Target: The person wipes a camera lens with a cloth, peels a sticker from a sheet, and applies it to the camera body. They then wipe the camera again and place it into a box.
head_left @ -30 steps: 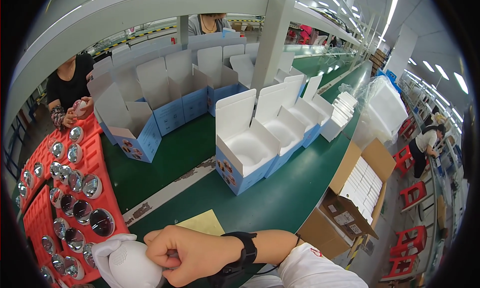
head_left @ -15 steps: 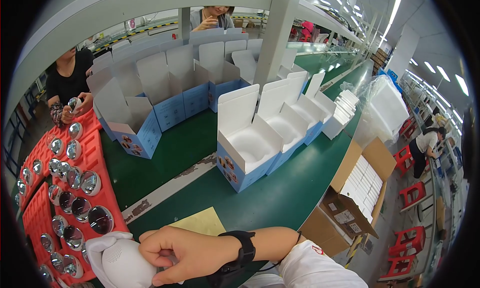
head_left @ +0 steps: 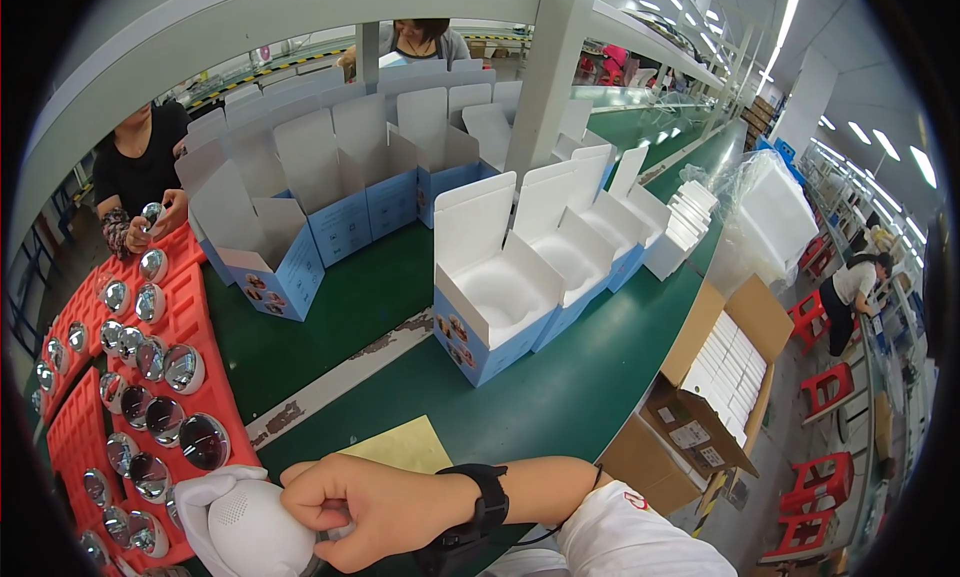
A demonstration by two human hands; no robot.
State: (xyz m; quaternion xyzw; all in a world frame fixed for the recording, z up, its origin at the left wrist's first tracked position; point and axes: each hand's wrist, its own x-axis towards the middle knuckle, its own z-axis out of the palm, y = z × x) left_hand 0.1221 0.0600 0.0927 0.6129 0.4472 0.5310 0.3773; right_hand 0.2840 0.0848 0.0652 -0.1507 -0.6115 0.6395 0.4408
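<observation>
A white round device (head_left: 255, 527) with a patch of small holes is at the lower left. White fabric wraps its left side; it looks like my left hand (head_left: 205, 492) in a white glove, shut on the device. My right hand (head_left: 375, 507), bare with a black wristband, reaches across from the right. Its fingers are curled and its thumb bent against the device's right side; a small greyish bit shows between them, too hidden to name. A yellow sheet (head_left: 405, 447) lies under and behind my right wrist.
Red trays (head_left: 225, 402) with several shiny domed devices stand at left. Open blue-and-white boxes (head_left: 475, 342) line the green table (head_left: 590, 377); some have white inserts. A grey post (head_left: 552, 87) rises behind. An open carton (head_left: 690, 412) stands right. Two people work across the table.
The white device and my right thumb have shifted slightly to the right. Across the table, the person at the back has lowered a raised hand.
</observation>
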